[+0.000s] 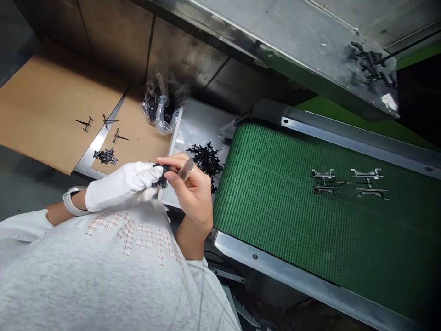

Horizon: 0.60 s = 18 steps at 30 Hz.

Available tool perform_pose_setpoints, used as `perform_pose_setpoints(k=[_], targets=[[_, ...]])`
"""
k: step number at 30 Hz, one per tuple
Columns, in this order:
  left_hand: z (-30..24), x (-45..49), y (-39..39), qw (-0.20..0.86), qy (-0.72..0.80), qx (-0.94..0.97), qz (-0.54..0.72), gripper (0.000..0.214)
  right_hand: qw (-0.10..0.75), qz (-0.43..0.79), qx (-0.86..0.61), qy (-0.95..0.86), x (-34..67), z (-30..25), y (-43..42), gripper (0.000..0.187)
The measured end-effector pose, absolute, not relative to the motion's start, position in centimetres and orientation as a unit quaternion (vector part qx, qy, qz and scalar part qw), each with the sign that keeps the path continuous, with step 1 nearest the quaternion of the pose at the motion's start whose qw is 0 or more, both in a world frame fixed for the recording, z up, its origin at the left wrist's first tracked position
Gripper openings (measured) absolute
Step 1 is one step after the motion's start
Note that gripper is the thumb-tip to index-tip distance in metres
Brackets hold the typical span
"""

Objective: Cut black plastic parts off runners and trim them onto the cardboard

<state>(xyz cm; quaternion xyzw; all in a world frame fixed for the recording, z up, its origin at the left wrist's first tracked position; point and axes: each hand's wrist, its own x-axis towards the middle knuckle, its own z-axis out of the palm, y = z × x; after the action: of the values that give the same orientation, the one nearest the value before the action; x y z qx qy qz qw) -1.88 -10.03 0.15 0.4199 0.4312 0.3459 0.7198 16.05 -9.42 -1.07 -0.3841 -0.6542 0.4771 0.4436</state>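
My left hand [119, 184], in a white glove, is closed around a small black plastic part [161, 176] in front of my chest. The bare thumb and index finger of my right hand [193, 195] meet the same part from the other side. A thin, shiny flat piece [186, 169] sticks up between the fingers of my right hand; its exact kind is unclear. Just beyond that hand, a heap of black plastic parts [206, 158] lies on a white tray [193, 117]. The fingers hide much of the held part.
On the right runs a green conveyor belt [275, 220] carrying several black parts [368, 173]. Cardboard [44, 110] at left bears loose thin pieces [119, 136] and a small pile [106, 156]. A clear plastic bag [160, 103] stands behind. A metal ledge [275, 27] overhangs the belt's far side.
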Motion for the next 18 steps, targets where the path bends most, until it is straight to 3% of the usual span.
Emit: perform_pose_setpoints(k=[4,9,12,16,18], targets=[[1.2,-2.0,-9.9,0.683,0.419,0.497,0.333,0.026,0.447,0.501,-0.384,-0.634,15.9,-1.0,-9.1,0.020],[2.1,-2.4,-10.1,0.747,0.393,0.480,0.239,0.058,0.446,0.530,-0.385,-0.610,15.8,-1.0,-8.9,0.016],[2.3,-2.6,-10.1,0.734,0.391,0.511,0.219,0.054,0.430,0.548,-0.370,-0.615,15.9,-0.9,-8.9,0.022],[2.6,-2.8,-10.1,0.725,0.380,0.536,0.208,0.053,0.422,0.504,-0.384,-0.649,16.5,-0.7,-9.4,0.055],[2.5,-3.0,-10.2,0.730,0.377,0.524,0.223,0.049,0.424,0.440,-0.405,-0.680,16.9,-0.5,-10.0,0.052]])
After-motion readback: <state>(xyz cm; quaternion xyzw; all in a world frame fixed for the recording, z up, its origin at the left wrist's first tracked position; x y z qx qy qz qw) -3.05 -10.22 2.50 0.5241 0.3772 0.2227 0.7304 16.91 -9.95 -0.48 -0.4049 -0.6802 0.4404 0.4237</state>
